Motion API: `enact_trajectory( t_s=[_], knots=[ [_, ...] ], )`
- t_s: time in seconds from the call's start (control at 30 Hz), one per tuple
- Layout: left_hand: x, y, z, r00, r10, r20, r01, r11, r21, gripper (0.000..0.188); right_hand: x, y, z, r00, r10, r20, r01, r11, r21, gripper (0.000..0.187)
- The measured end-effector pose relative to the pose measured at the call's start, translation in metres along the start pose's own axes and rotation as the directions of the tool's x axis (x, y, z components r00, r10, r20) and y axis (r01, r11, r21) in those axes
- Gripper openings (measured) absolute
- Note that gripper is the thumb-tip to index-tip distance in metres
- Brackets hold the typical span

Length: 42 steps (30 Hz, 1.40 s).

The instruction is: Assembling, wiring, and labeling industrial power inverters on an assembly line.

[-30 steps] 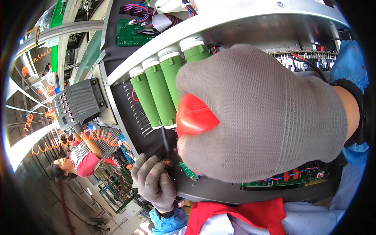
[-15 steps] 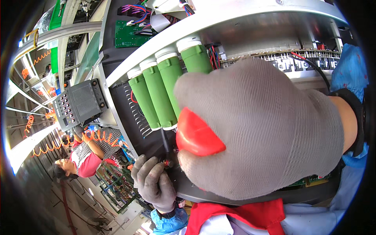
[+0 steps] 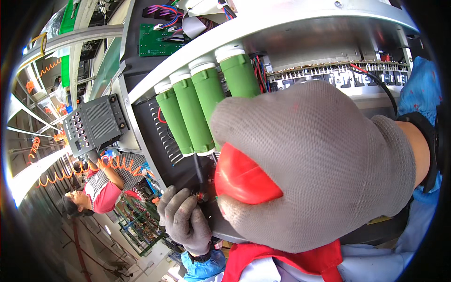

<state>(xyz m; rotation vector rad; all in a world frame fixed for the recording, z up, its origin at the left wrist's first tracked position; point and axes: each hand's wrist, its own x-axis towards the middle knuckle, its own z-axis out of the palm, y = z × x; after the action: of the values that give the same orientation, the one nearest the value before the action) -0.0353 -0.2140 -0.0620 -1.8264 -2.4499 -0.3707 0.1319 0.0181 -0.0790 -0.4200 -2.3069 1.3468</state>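
Note:
My right hand [image 3: 319, 164], in a grey knit glove, fills the right half of the view. It is closed around a glossy red rounded piece [image 3: 246, 176], whose kind the fingers hide. Just beyond it stand several green ribbed cylinders [image 3: 188, 110] with white end rings, side by side inside a metal chassis. Lower down, my left hand [image 3: 185, 221], also gloved in grey, has curled fingers at the chassis edge. A small red-and-dark round part [image 3: 202, 196] sits by its fingertips; whether the fingers grip anything is hidden. A dark rod [image 3: 199, 169] runs between that part and the cylinders.
Across the top runs the chassis's pale metal rail [image 3: 300, 28], with a green circuit board [image 3: 157, 42] and wires behind it. A black cable [image 3: 387, 94] bends down at the right. Further left, another person [image 3: 105, 192] works beside a dark panelled box [image 3: 96, 124] and orange coiled hoses.
My right hand and the red piece have shifted slightly down and to the right. My left hand is almost unmoved.

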Motion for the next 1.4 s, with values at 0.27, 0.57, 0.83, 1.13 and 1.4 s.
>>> enact_trajectory(
  t_s=[0.27,0.57,0.83,1.13,1.4],
  knots=[
    [-0.003,-0.005,0.002,0.999,0.012,-0.032,-0.012,1.0,0.002,0.02,-0.004,0.0,-0.011,0.998,0.006,0.06,-0.01,0.998,0.054,0.037],
    [-0.01,-0.017,-0.003,0.997,-0.006,-0.079,-0.006,0.989,-0.151,0.02,-0.025,-0.04,-0.037,0.897,0.421,0.134,-0.437,0.891,0.126,0.051],
    [-0.016,-0.031,-0.001,0.983,0.012,-0.183,-0.071,0.946,-0.317,0.021,-0.073,-0.113,-0.044,0.756,0.612,-0.232,-0.619,0.784,0.052,0.07],
    [-0.027,-0.054,0.01,0.941,0.002,-0.339,-0.186,0.84,-0.509,0.025,-0.075,-0.153,-0.008,0.963,0.26,-0.073,-0.269,0.895,-0.356,0.05],
    [-0.031,-0.071,0.021,0.928,0.052,-0.369,-0.292,0.717,-0.633,0.025,-0.042,-0.167,0.034,0.954,0.28,0.109,-0.151,0.761,-0.631,0.041]
  ],
)
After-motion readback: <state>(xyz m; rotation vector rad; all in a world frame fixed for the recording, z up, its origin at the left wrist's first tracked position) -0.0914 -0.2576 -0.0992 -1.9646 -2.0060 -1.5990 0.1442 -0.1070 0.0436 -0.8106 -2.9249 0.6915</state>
